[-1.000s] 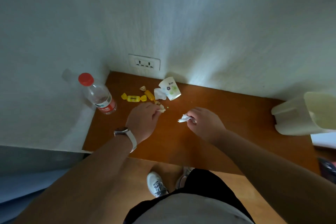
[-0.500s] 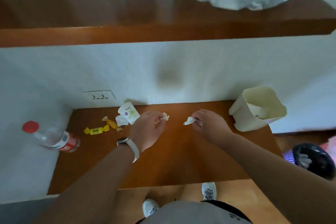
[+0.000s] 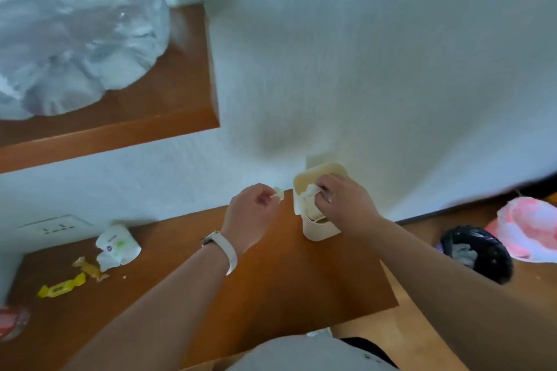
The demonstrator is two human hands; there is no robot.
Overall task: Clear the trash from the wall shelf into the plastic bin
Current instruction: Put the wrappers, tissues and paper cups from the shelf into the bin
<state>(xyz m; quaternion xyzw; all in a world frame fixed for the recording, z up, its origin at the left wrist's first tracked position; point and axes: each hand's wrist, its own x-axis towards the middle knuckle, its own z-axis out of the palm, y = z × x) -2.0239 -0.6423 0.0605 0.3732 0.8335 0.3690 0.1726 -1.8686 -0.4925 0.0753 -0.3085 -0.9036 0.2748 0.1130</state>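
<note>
Right hand [image 3: 343, 205] is pinching a tissue [image 3: 310, 191] over the bin [image 3: 316, 232]; at its 9 o'clock, left hand [image 3: 250, 214] is pinching a scrap [image 3: 278, 193].

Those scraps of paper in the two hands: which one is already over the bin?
The white scrap in the right hand: it hangs above the cream bin's opening. The small scrap in the left hand is short of the bin, above the shelf.
</note>
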